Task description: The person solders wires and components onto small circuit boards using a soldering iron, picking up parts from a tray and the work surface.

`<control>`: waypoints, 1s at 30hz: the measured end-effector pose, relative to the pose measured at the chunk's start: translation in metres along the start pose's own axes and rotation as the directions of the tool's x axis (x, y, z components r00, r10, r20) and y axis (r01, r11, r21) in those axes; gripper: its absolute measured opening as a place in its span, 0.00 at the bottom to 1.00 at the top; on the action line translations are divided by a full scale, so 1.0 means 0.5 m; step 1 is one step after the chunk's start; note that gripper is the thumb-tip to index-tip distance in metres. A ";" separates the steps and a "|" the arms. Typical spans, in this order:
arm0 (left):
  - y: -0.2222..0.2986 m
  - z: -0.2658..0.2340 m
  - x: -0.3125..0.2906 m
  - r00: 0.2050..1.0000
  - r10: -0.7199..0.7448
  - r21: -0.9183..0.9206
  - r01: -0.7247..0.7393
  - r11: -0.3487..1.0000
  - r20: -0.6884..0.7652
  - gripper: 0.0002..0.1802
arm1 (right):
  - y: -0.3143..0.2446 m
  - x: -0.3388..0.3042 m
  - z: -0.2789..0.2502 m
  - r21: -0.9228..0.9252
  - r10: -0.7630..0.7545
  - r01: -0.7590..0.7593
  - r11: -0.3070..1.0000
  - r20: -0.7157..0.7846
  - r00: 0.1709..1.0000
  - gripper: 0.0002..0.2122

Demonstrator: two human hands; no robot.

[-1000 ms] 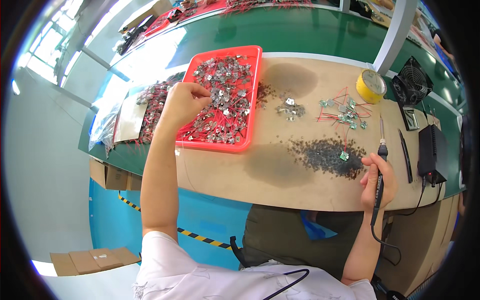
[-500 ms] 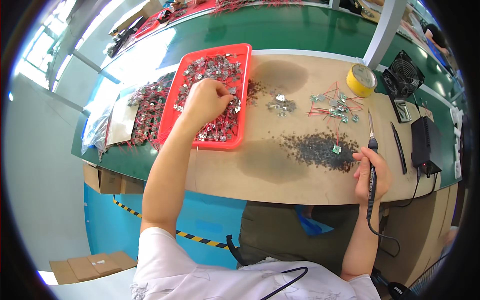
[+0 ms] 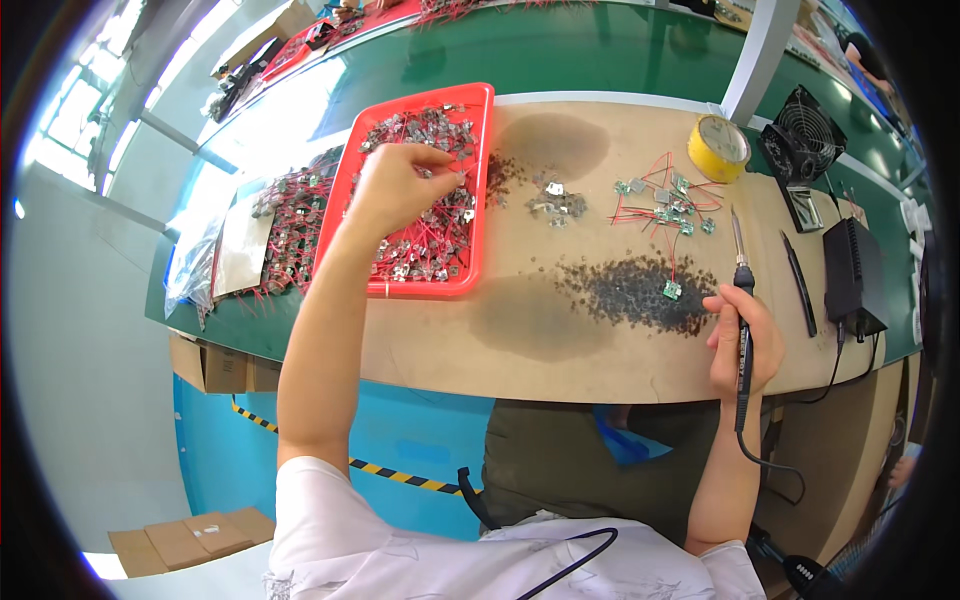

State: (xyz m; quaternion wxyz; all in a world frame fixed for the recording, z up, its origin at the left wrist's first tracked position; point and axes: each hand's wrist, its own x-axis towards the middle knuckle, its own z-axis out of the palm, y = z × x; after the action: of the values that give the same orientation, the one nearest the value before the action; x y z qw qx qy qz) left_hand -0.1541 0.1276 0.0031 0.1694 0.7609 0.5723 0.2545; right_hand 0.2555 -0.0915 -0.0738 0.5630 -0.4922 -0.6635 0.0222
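Observation:
My left hand hovers above a red tray heaped with small metal tabs on red wires. Its thumb and forefinger are bent but apart, with nothing visible between them. My right hand is closed around a soldering iron, its tip pointing away from me. Left of the iron, a small green circuit board with a red wire lies on a dark speckled patch. Beyond it sits a loose cluster of wired green boards.
A roll of yellow tape, a small black fan, a black pen-like tool and a black power box stand at right. Loose metal pieces lie right of the tray. More wired parts pile up at left.
My left thumb and forefinger have moved apart from a pinch, and that hand has shifted slightly left. My right hand still holds the soldering iron in much the same place.

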 end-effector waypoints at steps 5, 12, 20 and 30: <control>0.006 0.039 0.022 0.993 -0.013 0.051 0.007 0.999 0.114 0.16 | -0.001 -0.004 -0.004 -0.037 0.033 -0.034 0.999 -0.050 0.998 0.10; -0.035 -0.034 0.041 0.743 -0.118 -0.206 -0.027 0.978 -0.659 0.14 | 0.004 0.015 0.012 -0.080 -0.021 0.017 0.997 -0.053 0.998 0.14; 0.082 -0.004 0.035 0.814 0.004 0.256 0.178 0.950 -0.581 0.10 | 0.005 0.013 0.001 -0.079 -0.017 0.013 0.997 -0.053 0.998 0.12; 0.348 0.254 -0.083 0.878 0.468 -0.199 -0.479 0.855 -0.101 0.09 | 0.014 -0.013 -0.013 0.215 0.326 -0.296 0.931 -0.118 0.938 0.18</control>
State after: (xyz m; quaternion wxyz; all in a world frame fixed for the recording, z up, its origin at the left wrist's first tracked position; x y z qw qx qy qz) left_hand 0.0475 0.0420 -0.0126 0.1700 0.8485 0.3403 0.3680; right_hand 0.2644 -0.0957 -0.0804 0.6464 -0.5344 -0.5269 0.1382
